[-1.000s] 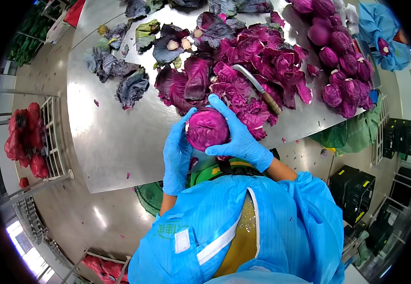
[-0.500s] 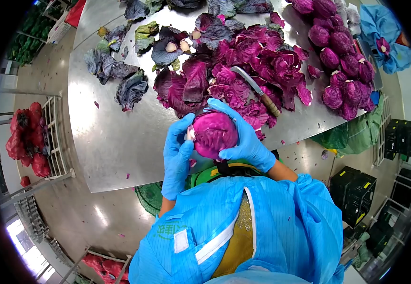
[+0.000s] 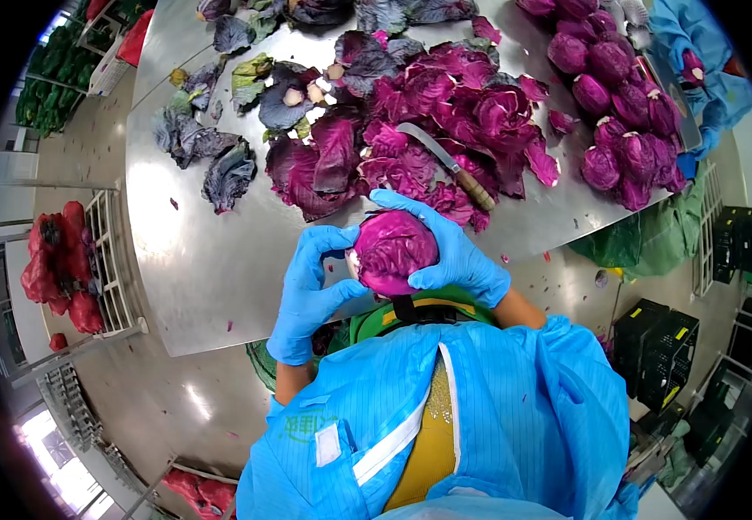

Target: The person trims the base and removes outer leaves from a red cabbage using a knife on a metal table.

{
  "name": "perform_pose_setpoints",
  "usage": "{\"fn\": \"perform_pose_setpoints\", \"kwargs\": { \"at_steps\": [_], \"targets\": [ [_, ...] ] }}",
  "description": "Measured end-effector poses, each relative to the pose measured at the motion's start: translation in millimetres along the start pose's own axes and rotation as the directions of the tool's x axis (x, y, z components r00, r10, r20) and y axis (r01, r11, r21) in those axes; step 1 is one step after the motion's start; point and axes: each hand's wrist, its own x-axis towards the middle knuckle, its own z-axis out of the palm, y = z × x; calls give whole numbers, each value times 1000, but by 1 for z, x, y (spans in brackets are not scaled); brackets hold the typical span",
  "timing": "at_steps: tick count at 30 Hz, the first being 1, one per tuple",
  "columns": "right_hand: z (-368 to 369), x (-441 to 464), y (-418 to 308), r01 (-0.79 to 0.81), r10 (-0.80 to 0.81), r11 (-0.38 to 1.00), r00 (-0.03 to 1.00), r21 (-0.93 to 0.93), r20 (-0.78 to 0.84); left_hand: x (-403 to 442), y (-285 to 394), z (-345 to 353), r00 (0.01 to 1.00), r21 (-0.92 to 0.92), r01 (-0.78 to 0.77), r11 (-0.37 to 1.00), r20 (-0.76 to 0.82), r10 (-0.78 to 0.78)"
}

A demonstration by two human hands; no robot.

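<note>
Between my blue-gloved hands, near the table's front edge, is a round purple cabbage (image 3: 395, 252). My right hand (image 3: 455, 258) wraps its right side, with the thumb low and the fingers over the top. At its left side, my left hand (image 3: 313, 282) curves with thumb and fingertips against the pale cut base. Just beyond lies a curved knife (image 3: 448, 163) with a wooden handle, resting on a heap of loose purple leaves (image 3: 445, 104).
A pile of purple cabbages (image 3: 623, 95) covers the metal table's (image 3: 194, 286) right side. Dark outer leaves (image 3: 228, 176) lie at the left. A co-worker's blue sleeve (image 3: 714, 74) shows at the upper right. Black crates (image 3: 656, 351) stand at the right, red sacks (image 3: 62, 264) at the left.
The cabbage has turned in my hands, its pale base now toward the left. My left hand has spread wider, its thumb and fingers farther apart. The view has shifted slightly.
</note>
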Motion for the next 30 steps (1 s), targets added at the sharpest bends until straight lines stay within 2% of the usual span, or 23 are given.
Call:
{"fn": "perform_pose_setpoints", "kwargs": {
  "at_steps": [2, 5, 9, 11, 14, 16, 17, 18, 19, 20, 21, 22, 23, 25, 27, 28, 30],
  "targets": [
    [-6, -6, -9, 3, -2, 998, 1000, -63, 24, 1, 4, 2, 999, 94, 3, 996, 47, -8],
    [-16, -13, -15, 31, -19, 989, 997, -148, 76, 3, 5, 7, 992, 229, -104, 968, 97, 83],
    [-31, -21, -21, 127, -94, 945, 988, -302, 119, 7, 10, 24, 996, 179, -59, 982, 78, 46],
    [-36, -24, -23, 137, -109, 934, 989, -331, 103, 8, 11, 33, 999, 149, -5, 989, 47, -2],
    [-44, -28, -28, 139, -121, 946, 990, -291, 78, 10, -8, 36, 997, 155, -60, 986, 55, 52],
    [-45, -29, -28, 107, -106, 976, 994, -187, 19, 18, 0, 60, 999, -183, -11, 983, -48, 3],
    [-41, -29, -24, 78, -81, 991, 996, -105, -24, 21, 3, 74, 995, -347, -1, 938, -97, -35],
    [-40, -28, -22, 49, -50, 999, 997, -19, -59, 23, -2, 83, 989, -470, 106, 876, -40, -141],
    [-44, -26, -23, 83, -93, 955, 996, -283, -20, 18, -7, 88, 968, -504, 215, 836, -1, -250],
    [-51, -23, -26, 123, -125, 843, 992, -524, 32, 20, -13, 96, 962, -632, 208, 746, -4, -272],
    [-57, -20, -29, 166, -145, 670, 985, -724, 92, 21, -19, 102, 956, -744, 192, 640, -5, -293],
    [-64, -16, -22, 181, -195, 765, 980, -618, 45, 17, -27, 104, 931, -774, 242, 584, 16, -365],
    [-70, -16, -24, 147, -232, 798, 970, -585, -73, 10, -34, 106, 886, -849, 268, 456, 32, -463],
    [-95, -15, 3, 0, -270, 727, 920, -687, -285, 8, -48, 110, 866, -919, 242, 311, 61, -495],
    [-114, -22, 25, -172, -213, 353, 943, -920, -258, 5, -64, 108, 889, -981, 196, -7, 181, -420],
    [-119, -21, 32, -234, -187, 125, 949, -964, -255, 6, -66, 108, 903, -969, 182, -168, 232, -362],
    [-118, -19, 44, -234, -187, 86, 951, -968, -246, 9, -67, 109, 907, -952, 143, -272, 236, -349]
  ]
}}
